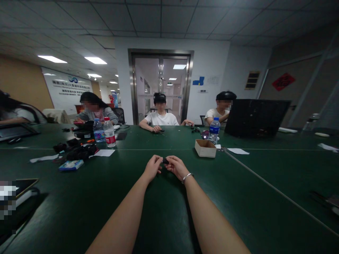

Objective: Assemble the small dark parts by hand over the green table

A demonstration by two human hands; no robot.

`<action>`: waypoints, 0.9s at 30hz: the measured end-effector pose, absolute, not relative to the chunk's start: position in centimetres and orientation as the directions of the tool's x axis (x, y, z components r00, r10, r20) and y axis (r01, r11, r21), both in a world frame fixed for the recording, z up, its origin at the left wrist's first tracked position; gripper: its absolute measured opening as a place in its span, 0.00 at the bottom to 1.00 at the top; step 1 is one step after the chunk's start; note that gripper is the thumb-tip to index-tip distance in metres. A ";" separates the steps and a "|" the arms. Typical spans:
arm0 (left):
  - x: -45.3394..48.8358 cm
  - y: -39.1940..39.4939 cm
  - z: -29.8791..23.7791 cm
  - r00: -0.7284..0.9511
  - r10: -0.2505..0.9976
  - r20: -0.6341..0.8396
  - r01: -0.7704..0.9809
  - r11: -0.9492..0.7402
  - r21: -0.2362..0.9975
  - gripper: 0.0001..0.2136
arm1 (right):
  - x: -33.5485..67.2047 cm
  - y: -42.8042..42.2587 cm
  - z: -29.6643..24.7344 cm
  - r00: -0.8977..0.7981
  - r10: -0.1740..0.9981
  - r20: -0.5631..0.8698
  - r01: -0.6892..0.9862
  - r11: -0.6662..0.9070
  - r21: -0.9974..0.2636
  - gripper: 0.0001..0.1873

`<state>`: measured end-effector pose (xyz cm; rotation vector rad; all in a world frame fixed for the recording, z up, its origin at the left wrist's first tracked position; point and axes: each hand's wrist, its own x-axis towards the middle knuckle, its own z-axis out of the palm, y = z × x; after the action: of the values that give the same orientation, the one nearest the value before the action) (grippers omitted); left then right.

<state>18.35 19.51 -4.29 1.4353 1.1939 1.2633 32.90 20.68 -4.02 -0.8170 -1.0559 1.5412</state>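
Over the green table, my left hand and my right hand meet in front of me. Between their fingertips is a small black object, too small to tell its kind. The right thumb and fingers pinch it from the right. At its left end the left thumb and forefinger close on it, where a small pale spot shows. My right wrist wears a silver bracelet.
Right of my hands stands an open cardboard box, with a blue-labelled bottle behind it. Two bottles, a blue-and-white packet and black gear lie to the left. A large black monitor stands at right. Several people sit around.
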 end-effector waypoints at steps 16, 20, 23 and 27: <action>18.3 19.3 -4.3 0.054 0.966 0.254 0.094 -0.258 0.962 0.16 | 32.9 20.5 -3.8 -0.224 0.975 0.014 -0.374 -0.072 -0.925 0.06; 18.3 19.5 -4.6 0.092 0.970 0.226 0.143 -0.237 0.961 0.15 | 32.9 20.4 -3.7 -0.228 0.973 0.022 -0.355 -0.062 -0.933 0.07; 18.2 19.6 -4.7 0.063 0.977 0.204 0.179 -0.212 0.961 0.16 | 32.9 20.4 -3.8 -0.235 0.971 0.032 -0.352 -0.055 -0.934 0.08; 18.2 19.5 -4.5 0.005 0.982 0.187 0.256 -0.182 0.949 0.19 | 32.9 20.6 -4.1 -0.244 0.969 0.048 -0.355 -0.043 -0.934 0.10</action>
<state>18.20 19.47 -4.46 1.5338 1.3194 1.2283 32.88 20.63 -4.10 -0.8009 -1.1052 1.5380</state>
